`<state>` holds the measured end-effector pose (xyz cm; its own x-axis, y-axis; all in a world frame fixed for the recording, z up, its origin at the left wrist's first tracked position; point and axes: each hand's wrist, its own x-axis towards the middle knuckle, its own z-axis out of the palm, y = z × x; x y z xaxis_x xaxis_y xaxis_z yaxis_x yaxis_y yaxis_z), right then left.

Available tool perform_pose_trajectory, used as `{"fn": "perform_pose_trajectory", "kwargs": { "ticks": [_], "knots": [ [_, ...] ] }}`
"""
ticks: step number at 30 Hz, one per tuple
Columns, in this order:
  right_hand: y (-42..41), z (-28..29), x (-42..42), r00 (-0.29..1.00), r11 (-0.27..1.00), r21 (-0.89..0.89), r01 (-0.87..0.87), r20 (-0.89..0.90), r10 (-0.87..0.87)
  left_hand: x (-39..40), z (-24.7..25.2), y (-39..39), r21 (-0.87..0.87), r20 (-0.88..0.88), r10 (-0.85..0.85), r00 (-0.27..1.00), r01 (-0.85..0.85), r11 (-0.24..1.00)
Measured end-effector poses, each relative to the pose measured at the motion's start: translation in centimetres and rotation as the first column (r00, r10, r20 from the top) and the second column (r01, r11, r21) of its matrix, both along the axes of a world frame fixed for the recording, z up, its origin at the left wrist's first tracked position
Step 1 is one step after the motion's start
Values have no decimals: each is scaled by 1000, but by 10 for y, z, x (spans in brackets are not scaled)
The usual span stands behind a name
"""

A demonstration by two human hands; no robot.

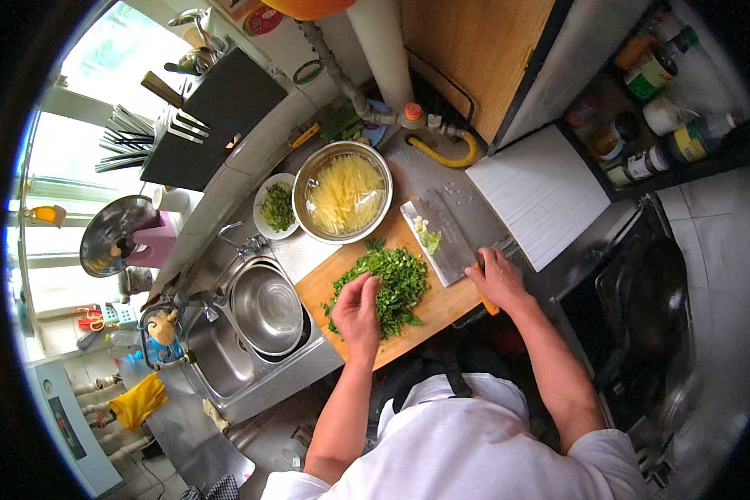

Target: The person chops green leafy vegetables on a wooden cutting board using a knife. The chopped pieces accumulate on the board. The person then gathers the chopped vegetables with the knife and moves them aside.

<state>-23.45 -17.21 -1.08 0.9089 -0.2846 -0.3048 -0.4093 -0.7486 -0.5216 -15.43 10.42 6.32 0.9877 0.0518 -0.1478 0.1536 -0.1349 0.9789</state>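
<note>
My right hand (500,281) grips the orange handle of a broad cleaver (440,240), whose blade lies flat over the right part of a wooden cutting board (384,357). Pale and light green chopped bits (429,237) rest on the blade. My left hand (357,315) is over the left side of a heap of chopped leafy greens (400,284), its fingers bunched together; whether anything is between them I cannot tell. Beyond the board stands a steel bowl (387,200) of pale yellow strips (344,194) in liquid. Beside it is a white plate (259,215) of chopped greens.
To the left is a steel sink (215,356) with metal basins (267,309) and a faucet (247,247). A white ribbed panel (540,194) lies at right, near a shelf of bottles (650,156). A yellow hose (453,161) curves behind the counter. A dark stove (637,312) is at far right.
</note>
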Motion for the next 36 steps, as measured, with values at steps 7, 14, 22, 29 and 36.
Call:
{"fn": "perform_pose_trajectory", "kwargs": {
  "ticks": [7, 14, 22, 29, 36],
  "knots": [
    [68, 66, 8, 786, 963, 263, 60, 583, -208, 19, -16, 137, 725, 365, -308, 879, -60, 686],
    [86, 98, -56, 816, 937, 296, 187, 483, -316, 42, 17, 188, 526, 94, -239, 966, 156, 836],
    [126, 80, -246, 715, 730, 422, 537, 232, -660, 15, 16, 182, 217, 207, -213, 955, 167, 962],
    [76, 7, -392, 289, 264, 432, 862, 7, -957, 8, 45, 181, 99, 261, -164, 951, 142, 985],
    [-135, -78, -497, 103, 126, 115, 985, 191, -976, -19, 10, 204, 44, 141, 9, 990, -16, 999]
  ]
}}
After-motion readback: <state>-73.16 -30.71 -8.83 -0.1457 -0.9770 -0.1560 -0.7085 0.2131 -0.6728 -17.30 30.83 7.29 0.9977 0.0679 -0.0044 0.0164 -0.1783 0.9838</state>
